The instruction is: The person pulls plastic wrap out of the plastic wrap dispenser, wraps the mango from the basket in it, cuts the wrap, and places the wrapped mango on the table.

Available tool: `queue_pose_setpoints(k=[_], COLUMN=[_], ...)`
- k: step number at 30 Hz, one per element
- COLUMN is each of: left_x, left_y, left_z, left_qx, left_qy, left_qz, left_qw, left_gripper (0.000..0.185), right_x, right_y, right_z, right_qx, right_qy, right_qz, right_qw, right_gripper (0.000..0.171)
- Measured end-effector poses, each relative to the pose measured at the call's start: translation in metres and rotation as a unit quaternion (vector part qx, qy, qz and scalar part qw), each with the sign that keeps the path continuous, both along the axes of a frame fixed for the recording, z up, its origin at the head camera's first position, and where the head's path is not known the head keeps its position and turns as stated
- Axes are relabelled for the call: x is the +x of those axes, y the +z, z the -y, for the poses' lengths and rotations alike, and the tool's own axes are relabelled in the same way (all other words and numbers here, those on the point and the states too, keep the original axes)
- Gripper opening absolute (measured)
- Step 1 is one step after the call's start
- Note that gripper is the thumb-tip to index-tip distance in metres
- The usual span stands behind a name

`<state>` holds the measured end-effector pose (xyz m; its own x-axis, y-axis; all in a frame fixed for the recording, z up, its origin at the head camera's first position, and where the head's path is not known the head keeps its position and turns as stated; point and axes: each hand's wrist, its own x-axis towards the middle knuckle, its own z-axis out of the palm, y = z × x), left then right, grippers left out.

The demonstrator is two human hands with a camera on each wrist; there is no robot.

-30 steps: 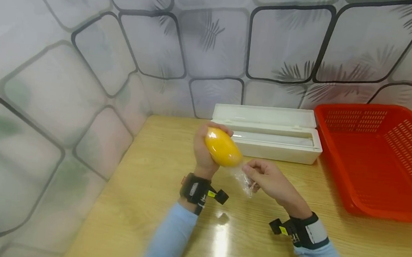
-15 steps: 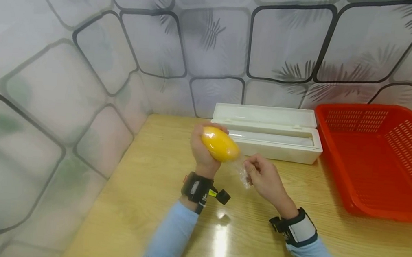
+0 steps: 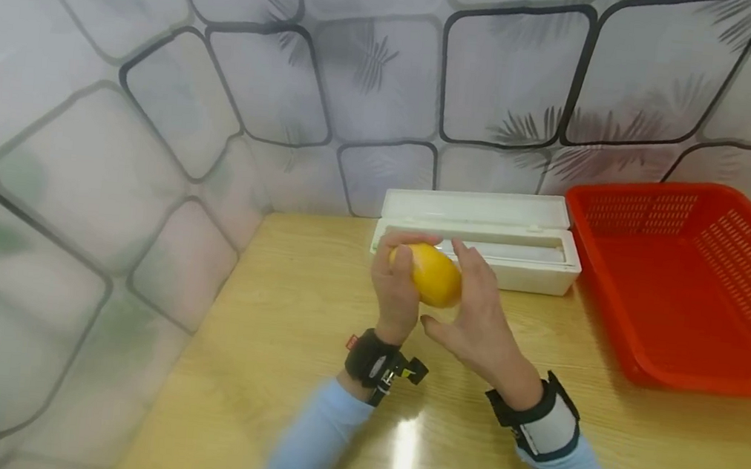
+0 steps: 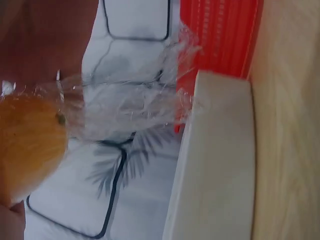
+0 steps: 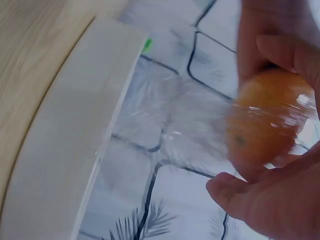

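Roughly centred over a wooden table [image 3: 283, 375], two hands hold a yellow fruit [image 3: 435, 275], lemon-like in shape, in the air just in front of a white cling-film dispenser box [image 3: 481, 247]. I see the left hand [image 3: 396, 288] curled round the fruit from its left side, fingers wrapped over the top. The right hand [image 3: 476, 314] lies against the fruit's right side with fingers fairly straight and thumb spread below; it seems to press rather than grip.

From both wrist views, clear cling film [image 4: 130, 105] covers the fruit, glinting on its skin, and a loose crumpled tail [image 5: 185, 125] of film trails off one end, unsecured. I judge the wrapping mostly done: the film is torn free of the dispenser and drawn round the fruit, and what is left is to smooth that tail down against it.

The dispenser box sits open against the patterned wall, its lid raised. A red perforated basket [image 3: 699, 292] stands just to the right of it, nothing visible inside. The wrapped fruit has not yet been set down anywhere.
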<state>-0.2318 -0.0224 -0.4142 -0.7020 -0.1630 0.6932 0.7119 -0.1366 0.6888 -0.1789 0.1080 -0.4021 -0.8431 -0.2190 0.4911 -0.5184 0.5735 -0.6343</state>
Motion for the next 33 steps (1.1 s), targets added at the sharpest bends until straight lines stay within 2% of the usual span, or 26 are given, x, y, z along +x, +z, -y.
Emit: queue_pose_setpoints(k=[2,5,6,7,8,9,10,12,13,14,15,16,17,18,19,20,21,23,25,27,30,31,33], left_x=[0.004,0.005,0.004,0.004,0.004,0.006,0.009,0.015,0.019,0.021,0.023,0.024,0.024,0.024,0.023,0.023,0.023,0.022,0.020,0.016,0.012,0.011,0.010], left_y=[0.000,0.000,0.002,0.006,0.010,0.015,0.021,0.028,0.030,0.029,0.026,0.023,0.019,0.015,0.013,0.012,0.011,0.012,0.012,0.012,0.009,0.009,0.008], left_z=[-0.004,0.000,0.004,0.010,0.016,0.021,0.025,0.027,0.025,0.021,0.016,0.011,0.007,0.003,0.001,-0.001,-0.001,-0.002,-0.002,-0.002,0.001,0.002,0.005], left_qx=[-0.033,-0.112,-0.158,-0.220,-0.293,-0.375,-0.452,-0.581,-0.629,-0.670,-0.698,-0.715,-0.727,-0.732,-0.735,-0.735,-0.731,-0.730,-0.723,-0.720,-0.712,-0.709,-0.698], left_qy=[-0.026,-0.049,-0.047,-0.036,-0.015,0.016,0.047,0.088,0.102,0.109,0.109,0.105,0.102,0.099,0.093,0.083,0.071,0.055,0.042,0.040,0.042,0.044,0.042], left_qz=[0.010,0.021,0.011,-0.010,-0.036,-0.062,-0.090,-0.133,-0.141,-0.134,-0.123,-0.108,-0.096,-0.087,-0.077,-0.070,-0.063,-0.040,-0.004,0.011,-0.009,-0.024,-0.050], left_qw=[0.9991,0.9922,0.9862,0.9747,0.9552,0.9247,0.8859,0.7985,0.7575,0.7217,0.6973,0.6828,0.6725,0.6683,0.6676,0.6693,0.6751,0.6806,0.6897,0.6923,0.7005,0.7030,0.7132], left_gripper=[0.038,0.035,0.036,0.041,0.049,0.060,0.071,0.091,0.098,0.101,0.105,0.107,0.109,0.111,0.113,0.115,0.115,0.118,0.119,0.115,0.095,0.085,0.070], right_x=[-0.002,-0.005,-0.006,-0.007,-0.008,-0.009,-0.010,-0.012,-0.012,-0.012,-0.012,-0.011,-0.010,-0.008,-0.007,-0.006,-0.006,-0.007,-0.009,-0.013,-0.019,-0.021,-0.023], right_y=[-0.001,-0.005,-0.007,-0.008,-0.009,-0.010,-0.010,-0.010,-0.009,-0.009,-0.008,-0.008,-0.006,-0.006,-0.005,-0.004,-0.003,-0.001,-0.002,-0.005,-0.011,-0.014,-0.016], right_z=[0.005,0.003,0.000,-0.003,-0.006,-0.008,-0.011,-0.014,-0.015,-0.016,-0.017,-0.019,-0.020,-0.022,-0.024,-0.025,-0.027,-0.029,-0.031,-0.034,-0.037,-0.038,-0.037], right_qx=[0.018,0.051,0.070,0.093,0.119,0.146,0.175,0.224,0.246,0.264,0.280,0.293,0.303,0.312,0.319,0.319,0.316,0.301,0.272,0.242,0.196,0.182,0.155], right_qy=[-0.040,-0.087,-0.096,-0.101,-0.103,-0.104,-0.102,-0.086,-0.075,-0.063,-0.052,-0.043,-0.033,-0.029,-0.026,-0.024,-0.019,-0.008,-0.004,-0.002,0.002,0.007,0.022], right_qz=[-0.045,-0.047,-0.042,-0.037,-0.034,-0.030,-0.028,-0.024,-0.021,-0.015,-0.011,-0.004,0.003,0.012,0.020,0.029,0.038,0.049,0.048,0.039,0.017,0.007,-0.007], right_qw=[0.998,0.994,0.992,0.990,0.987,0.983,0.979,0.970,0.966,0.962,0.959,0.955,0.953,0.950,0.947,0.947,0.948,0.952,0.961,0.969,0.981,0.983,0.988], right_gripper=[0.106,0.093,0.088,0.083,0.079,0.076,0.074,0.072,0.071,0.071,0.071,0.070,0.069,0.068,0.068,0.068,0.067,0.067,0.075,0.079,0.078,0.072,0.062])
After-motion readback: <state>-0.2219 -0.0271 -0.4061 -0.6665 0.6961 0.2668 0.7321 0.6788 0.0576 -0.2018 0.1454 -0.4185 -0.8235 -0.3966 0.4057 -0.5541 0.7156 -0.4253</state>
